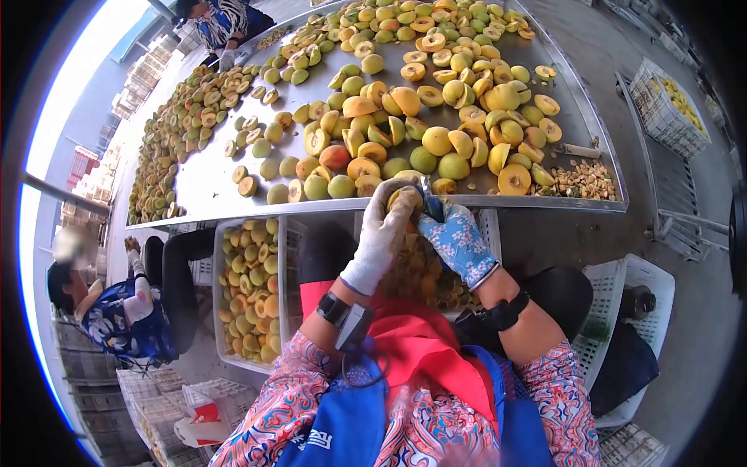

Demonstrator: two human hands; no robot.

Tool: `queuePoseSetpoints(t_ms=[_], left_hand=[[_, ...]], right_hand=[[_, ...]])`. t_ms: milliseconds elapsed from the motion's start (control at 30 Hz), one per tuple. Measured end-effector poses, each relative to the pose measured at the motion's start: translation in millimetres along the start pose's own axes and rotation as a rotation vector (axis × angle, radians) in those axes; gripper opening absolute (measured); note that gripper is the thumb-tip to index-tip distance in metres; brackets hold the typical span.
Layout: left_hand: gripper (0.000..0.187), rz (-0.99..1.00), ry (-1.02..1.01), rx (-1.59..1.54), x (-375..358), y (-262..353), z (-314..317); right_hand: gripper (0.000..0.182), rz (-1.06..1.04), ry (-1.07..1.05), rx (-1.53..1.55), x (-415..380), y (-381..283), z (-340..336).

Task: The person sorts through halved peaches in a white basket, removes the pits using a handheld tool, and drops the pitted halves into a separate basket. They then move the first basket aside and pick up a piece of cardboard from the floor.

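My left hand [380, 237], in a white glove, is closed around a yellow-green peach [405, 196] at the near edge of the metal table [350, 205]. Close against the fruit is my right hand [459, 240], in a blue flowered glove. Its fingers are curled, and a small metallic piece [426, 185] shows by the fingertips; its kind and the grip on it are partly hidden. Just beyond both hands lie many halved peaches [454, 166], some with brown hollows in the cut face. Beneath my hands, a crate of fruit [424, 272] stands between my knees, partly covered by them.
Loose pits [580, 180] are heaped at the table's right corner, beside a pale rod-shaped handle [580, 151]. A crate of peaches [250, 292] stands left of my legs, a white basket [657, 311] at right. Co-workers sit at left [128, 319] and far left [222, 27].
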State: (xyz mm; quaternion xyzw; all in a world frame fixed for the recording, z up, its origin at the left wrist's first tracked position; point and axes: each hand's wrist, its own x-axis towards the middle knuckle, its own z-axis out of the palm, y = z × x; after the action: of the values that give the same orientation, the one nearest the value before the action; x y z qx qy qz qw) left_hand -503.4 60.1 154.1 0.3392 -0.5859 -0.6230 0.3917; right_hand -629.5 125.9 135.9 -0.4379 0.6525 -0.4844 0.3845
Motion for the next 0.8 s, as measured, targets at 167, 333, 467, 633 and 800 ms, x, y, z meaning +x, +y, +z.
queuePoseSetpoints(t_ms=[167, 333, 467, 633, 800], left_hand=[[0.034, -0.020, 0.062, -0.309, 3.9, 7.0, -28.1], [0.039, -0.100, 0.024, -0.497, -7.3, -2.4, -28.4], [0.033, -0.096, 0.012, -0.494, -12.5, 1.9, -20.1], [0.031, -0.084, 0.087, -0.355, -11.6, -14.5, -26.8], [0.034, 0.009, 0.123, -0.256, -15.7, -17.4, -22.3]], right_hand=[[0.033, -0.068, -0.038, -0.245, -12.5, -16.7, -10.2], [0.032, -0.333, -0.096, -0.153, -21.6, -11.1, 16.5], [0.031, -0.277, -0.152, -0.402, -23.7, -6.1, 21.2], [0.029, -0.226, -0.158, -0.454, -28.9, -10.2, 29.1], [0.029, -0.475, -0.095, -0.306, -29.3, 14.6, 44.4]])
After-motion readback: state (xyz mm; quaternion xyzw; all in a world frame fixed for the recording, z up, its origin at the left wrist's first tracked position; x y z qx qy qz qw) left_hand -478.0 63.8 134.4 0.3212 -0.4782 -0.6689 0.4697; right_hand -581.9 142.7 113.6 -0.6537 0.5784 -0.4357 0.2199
